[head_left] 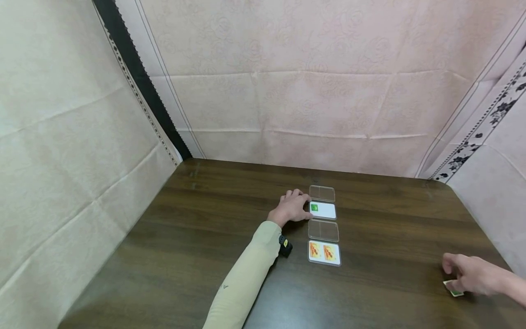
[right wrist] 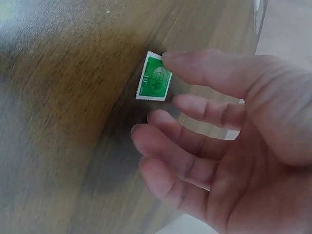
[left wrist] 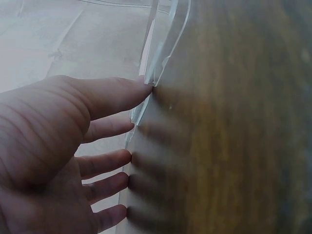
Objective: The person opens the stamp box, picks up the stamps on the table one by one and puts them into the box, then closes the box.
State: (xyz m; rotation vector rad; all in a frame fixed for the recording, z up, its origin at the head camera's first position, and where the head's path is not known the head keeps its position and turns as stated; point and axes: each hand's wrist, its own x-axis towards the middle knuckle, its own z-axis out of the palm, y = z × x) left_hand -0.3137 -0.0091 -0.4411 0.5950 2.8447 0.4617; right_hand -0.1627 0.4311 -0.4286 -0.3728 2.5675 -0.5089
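In the head view my left hand (head_left: pixel 291 208) touches the left edge of an opened clear plastic case whose white base (head_left: pixel 326 210) carries one green stamp (head_left: pixel 314 207). Thumb and index finger stand apart along that edge; the left wrist view shows the thumb (left wrist: pixel 117 93) against the clear plastic (left wrist: pixel 163 48). At the far right, my right hand (head_left: pixel 472 274) is over a loose green stamp (right wrist: pixel 155 78) with a white perforated border. The thumb tip touches the stamp's corner, while the other fingers are loosely bent beside it.
Nearer on the brown wooden table (head_left: pixel 185 256) lies a second opened case, its white base (head_left: pixel 323 262) bearing two orange stamps (head_left: pixel 330 252). Clear lids (head_left: pixel 322 193) (head_left: pixel 323 230) lie beyond each base. Pale cloth (head_left: pixel 308 105) hangs behind and at both sides.
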